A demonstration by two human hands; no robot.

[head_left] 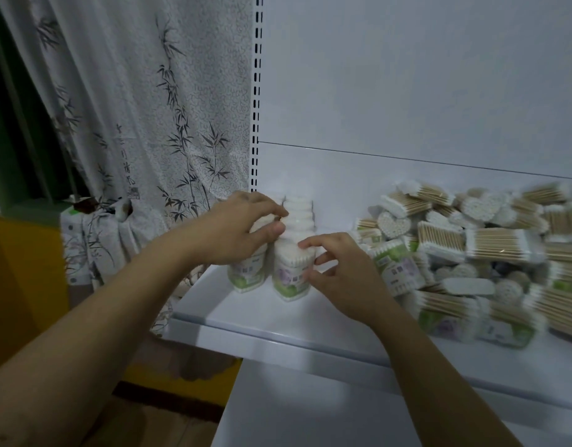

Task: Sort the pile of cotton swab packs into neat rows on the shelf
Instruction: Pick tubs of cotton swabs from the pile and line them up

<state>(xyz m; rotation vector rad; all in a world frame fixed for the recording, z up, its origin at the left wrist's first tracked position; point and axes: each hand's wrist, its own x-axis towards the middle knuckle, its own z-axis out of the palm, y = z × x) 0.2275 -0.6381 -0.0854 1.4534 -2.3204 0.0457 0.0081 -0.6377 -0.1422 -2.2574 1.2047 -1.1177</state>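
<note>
A white metal shelf (278, 321) runs across the view, with a plain white back panel (407, 75) behind it and a slotted upright (257, 91) at its left edge. Left of the upright hangs a pale curtain (133, 108) printed with dark bamboo, and a yellow surface (20, 285) shows low on the left. On the right half of the shelf lies the loose pile (471, 246) of cotton swab packs, tumbled at all angles, some showing wooden sticks and some showing white tips. In the shelf's back left corner, two short rows of packs stand upright side by side, running from the back panel toward the front. The left hand (242, 227) reaches over the left row (247, 275), its fingers and thumb curled round the top of a pack there. The right hand (339, 272) grips the front pack (289, 272) of the right row (297, 217), with the forefinger on its top and the thumb and other fingers curled against its right side. A strip of bare shelf separates the rows from the pile.
</note>
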